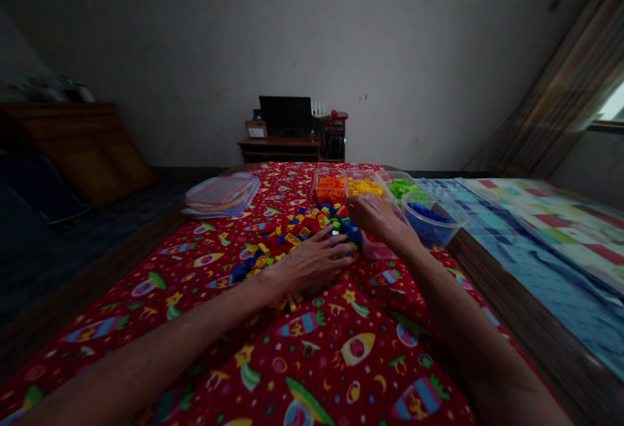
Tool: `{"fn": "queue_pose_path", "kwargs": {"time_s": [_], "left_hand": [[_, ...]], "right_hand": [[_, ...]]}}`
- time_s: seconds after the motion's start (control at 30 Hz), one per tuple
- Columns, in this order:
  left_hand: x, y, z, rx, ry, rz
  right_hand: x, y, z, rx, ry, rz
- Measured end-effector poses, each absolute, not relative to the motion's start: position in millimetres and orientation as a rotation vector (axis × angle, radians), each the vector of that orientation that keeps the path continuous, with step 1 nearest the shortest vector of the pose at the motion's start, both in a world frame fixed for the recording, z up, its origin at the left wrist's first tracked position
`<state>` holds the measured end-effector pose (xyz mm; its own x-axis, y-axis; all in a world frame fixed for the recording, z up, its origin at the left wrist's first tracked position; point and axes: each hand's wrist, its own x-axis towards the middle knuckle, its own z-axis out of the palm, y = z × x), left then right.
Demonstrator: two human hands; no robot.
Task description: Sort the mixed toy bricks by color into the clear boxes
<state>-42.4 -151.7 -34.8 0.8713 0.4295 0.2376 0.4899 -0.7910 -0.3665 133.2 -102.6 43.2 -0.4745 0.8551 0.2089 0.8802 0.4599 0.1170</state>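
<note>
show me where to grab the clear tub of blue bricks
Best pinch the clear tub by its top rim, coming from its right side: the round open lip gives an edge, while the right hand and a tray of green bricks crowd its other sides.

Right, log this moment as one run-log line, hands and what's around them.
left hand: on loose toy bricks | right hand: beside clear tub of blue bricks | surface: red rocket-print cloth
</note>
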Motion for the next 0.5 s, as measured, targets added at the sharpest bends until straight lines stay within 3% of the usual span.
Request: {"fn": "queue_pose_path", "kwargs": {"time_s": [0.27, 0.5], "left_hand": [[-83.7, -125.5, -19.0, -2.552, -1.164, -0.36], [-121.2, -189.5, -25.9, -2.691, -1.209, -0.325]], "right_hand": [[134.2, -101.1, 38.1, -1.512, -2.607, -0.329], [130.4, -99.4, 30.4, -1.388, -2.659, -0.23]]}}
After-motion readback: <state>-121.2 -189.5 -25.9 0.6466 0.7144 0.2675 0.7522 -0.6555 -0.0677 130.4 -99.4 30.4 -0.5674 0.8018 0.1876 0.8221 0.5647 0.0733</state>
